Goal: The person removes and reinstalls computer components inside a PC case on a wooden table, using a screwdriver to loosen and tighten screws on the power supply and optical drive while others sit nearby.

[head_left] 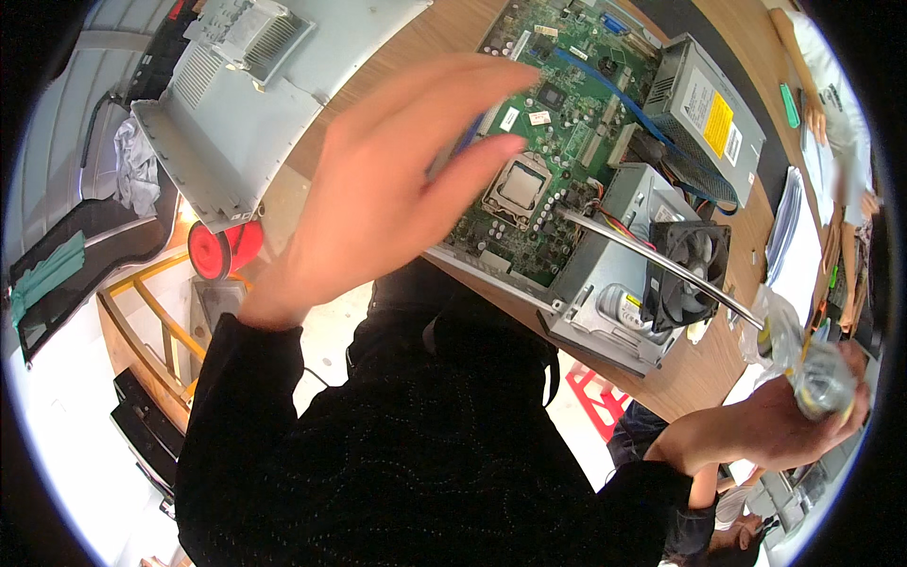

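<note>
My left hand (383, 180) hovers, motion-blurred, over the left side of a green motherboard (567, 123) in an opened computer, thumb and fingers apart and holding nothing visible. My right hand (775, 425) is closed on the clear, yellow-striped handle of a long screwdriver (661, 260), whose shaft reaches left toward the board beside the metal processor socket (518, 189); whether its tip touches is unclear. Right of the board sit a silver power supply (704, 104) with a blue cable, a black fan (680, 274) and a metal drive bay (605, 317).
A detached case panel (194, 142) lies at upper left, above a red spool (213, 250). Papers (794, 236), a crumpled plastic bag (763, 340) and a green tool (789, 104) lie at right. Other people's arms (808, 76) show at the right edge, and another person at bottom right.
</note>
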Action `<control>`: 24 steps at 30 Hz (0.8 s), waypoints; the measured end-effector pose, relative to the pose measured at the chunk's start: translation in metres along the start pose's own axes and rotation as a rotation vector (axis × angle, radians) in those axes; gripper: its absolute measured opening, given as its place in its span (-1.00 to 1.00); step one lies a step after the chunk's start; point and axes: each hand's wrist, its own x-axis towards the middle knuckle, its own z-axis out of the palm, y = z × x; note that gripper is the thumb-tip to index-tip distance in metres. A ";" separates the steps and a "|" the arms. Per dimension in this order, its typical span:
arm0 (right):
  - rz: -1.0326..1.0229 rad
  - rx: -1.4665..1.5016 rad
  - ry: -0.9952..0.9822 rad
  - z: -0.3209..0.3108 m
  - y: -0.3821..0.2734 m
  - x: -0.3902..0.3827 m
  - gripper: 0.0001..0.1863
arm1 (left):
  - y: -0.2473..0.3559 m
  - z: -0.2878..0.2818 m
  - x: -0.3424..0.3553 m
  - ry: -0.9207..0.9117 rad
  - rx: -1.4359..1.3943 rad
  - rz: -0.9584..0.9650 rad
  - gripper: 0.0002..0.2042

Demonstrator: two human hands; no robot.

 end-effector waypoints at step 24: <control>-0.370 -0.227 -0.637 0.102 -0.007 -0.002 -0.60 | -0.022 0.020 -0.041 -0.054 -0.018 -0.274 -0.91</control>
